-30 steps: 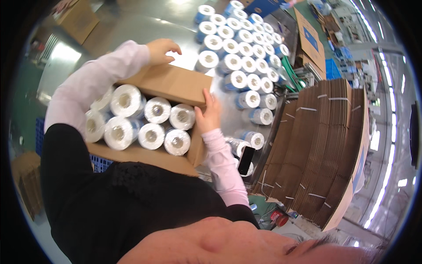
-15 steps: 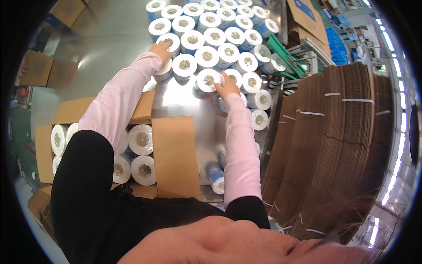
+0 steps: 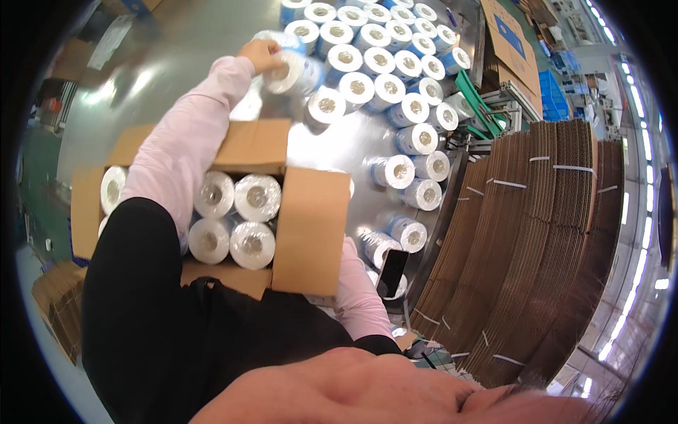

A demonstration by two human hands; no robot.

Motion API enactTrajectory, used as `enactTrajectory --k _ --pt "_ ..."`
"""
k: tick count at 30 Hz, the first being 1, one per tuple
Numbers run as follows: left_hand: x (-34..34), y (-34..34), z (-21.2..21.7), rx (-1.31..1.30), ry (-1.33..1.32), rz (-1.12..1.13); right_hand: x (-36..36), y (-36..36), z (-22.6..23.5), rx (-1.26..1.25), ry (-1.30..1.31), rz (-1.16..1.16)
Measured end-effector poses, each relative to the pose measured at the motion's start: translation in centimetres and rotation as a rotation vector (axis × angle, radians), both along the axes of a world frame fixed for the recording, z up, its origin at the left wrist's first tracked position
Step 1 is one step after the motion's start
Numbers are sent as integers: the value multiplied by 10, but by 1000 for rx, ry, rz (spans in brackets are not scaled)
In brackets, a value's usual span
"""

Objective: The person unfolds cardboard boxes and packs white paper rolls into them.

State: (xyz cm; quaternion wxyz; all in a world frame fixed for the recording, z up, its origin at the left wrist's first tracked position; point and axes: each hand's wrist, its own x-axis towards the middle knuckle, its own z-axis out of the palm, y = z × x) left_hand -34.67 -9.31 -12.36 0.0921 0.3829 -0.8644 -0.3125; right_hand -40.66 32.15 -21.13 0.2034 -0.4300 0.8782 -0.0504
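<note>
My left hand reaches to the far middle of the metal table, its fingers closed on a tilted, blurred paper roll in blue-and-clear wrap. Another tilted roll lies against that hand's far side; whether it is gripped too, I cannot tell. Below my left arm stands an open cardboard carton with several white rolls upright inside, their cores facing up. My right forearm comes up beside the carton's right flap, which hides the hand. Past that flap, the edge of a white roll peeks out.
Many wrapped rolls stand grouped at the far right of the table, others along its right edge. A dark phone leans among the near rolls. Beyond the edge rise tall stacks of flat cardboard; a green guard sits farther back.
My left hand has tipped a roll away from the group. My right hand has drawn back from the rolls to behind the carton flap. The view has shifted, and the phone now shows.
</note>
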Motion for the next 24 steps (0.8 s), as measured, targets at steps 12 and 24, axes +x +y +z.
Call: enactTrajectory --k 12,24 --pt "241 151 209 702 295 -510 -13 -20 280 -820 -1142 314" --pt "410 137 199 -409 -271 9 112 6 251 -671 -248 575"
